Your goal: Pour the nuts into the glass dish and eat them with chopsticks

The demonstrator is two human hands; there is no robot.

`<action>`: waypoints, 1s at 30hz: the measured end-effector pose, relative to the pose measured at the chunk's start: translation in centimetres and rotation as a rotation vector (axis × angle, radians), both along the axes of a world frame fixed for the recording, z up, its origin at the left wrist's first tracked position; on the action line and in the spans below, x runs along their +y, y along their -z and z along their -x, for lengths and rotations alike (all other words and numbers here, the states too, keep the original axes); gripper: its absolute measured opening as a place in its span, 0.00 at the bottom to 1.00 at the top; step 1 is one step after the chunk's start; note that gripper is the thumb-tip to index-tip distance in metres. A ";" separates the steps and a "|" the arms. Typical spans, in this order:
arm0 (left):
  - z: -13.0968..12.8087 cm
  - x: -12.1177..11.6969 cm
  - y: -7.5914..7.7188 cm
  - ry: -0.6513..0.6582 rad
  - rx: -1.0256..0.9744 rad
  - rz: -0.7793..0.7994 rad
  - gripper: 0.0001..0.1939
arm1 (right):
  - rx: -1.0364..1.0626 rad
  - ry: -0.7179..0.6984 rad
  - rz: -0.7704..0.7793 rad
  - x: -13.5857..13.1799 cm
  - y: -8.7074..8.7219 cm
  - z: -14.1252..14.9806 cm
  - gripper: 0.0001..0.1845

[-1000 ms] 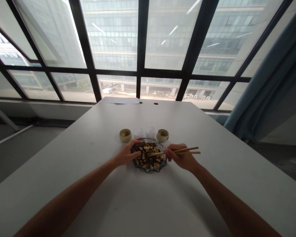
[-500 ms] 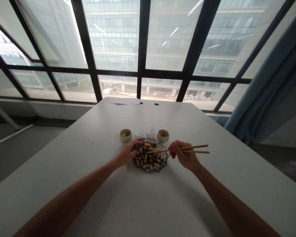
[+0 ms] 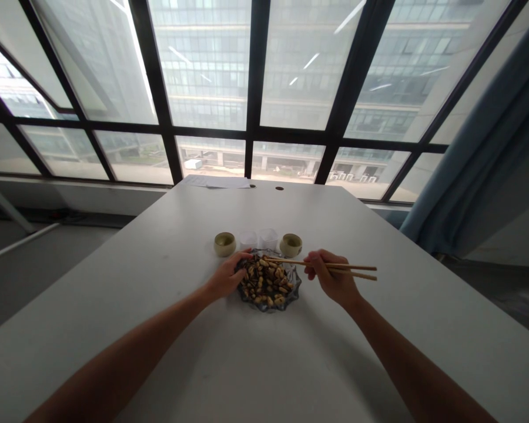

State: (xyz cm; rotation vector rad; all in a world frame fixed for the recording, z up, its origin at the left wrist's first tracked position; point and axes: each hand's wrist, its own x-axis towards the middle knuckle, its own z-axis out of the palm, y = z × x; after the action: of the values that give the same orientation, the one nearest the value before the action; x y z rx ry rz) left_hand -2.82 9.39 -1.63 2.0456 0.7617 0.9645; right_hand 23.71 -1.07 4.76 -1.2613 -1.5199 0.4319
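Note:
A scalloped glass bowl (image 3: 296, 292) sits on the white table, filled with brown and tan pieces (image 3: 267, 282) that look like nuts or seeds. My left hand (image 3: 226, 275) grips the bowl's left rim, thumb toward the inside. Wooden chopsticks (image 3: 346, 267) are held in my right hand (image 3: 330, 274), to the right of the bowl. Their tips reach over the far part of the pieces; whether they pinch one is too small to tell. Just behind the bowl stand two greenish cups (image 3: 224, 244) and two clear plastic containers (image 3: 268, 238) between them.
White papers (image 3: 216, 182) lie at the far end of the white table (image 3: 180, 352). Two round holes (image 3: 279, 188) show near that edge. Large dark-framed windows (image 3: 255, 70) rise beyond it, and a blue curtain (image 3: 462, 153) hangs at the right.
The chopstick tips have shifted up toward the far side of the bowl and lie closer together. My left hand stays on the rim.

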 end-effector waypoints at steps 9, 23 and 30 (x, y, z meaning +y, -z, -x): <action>0.1 -0.2 -0.2 -0.001 0.029 -0.051 0.21 | 0.025 -0.044 -0.021 -0.3 0.1 0.6 0.28; 0.2 -0.2 -0.4 -0.007 0.046 -0.092 0.20 | -0.081 -0.082 0.029 -0.3 0.0 0.0 0.26; 0.1 -0.1 -0.3 -0.009 0.046 -0.084 0.20 | -0.077 -0.057 -0.002 -0.2 0.0 -0.1 0.27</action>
State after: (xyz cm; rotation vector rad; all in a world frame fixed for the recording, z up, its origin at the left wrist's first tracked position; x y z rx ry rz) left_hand -2.95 9.28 -1.29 2.1450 0.7670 0.9727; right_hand 23.79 -1.30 4.75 -1.2484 -1.6239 0.4225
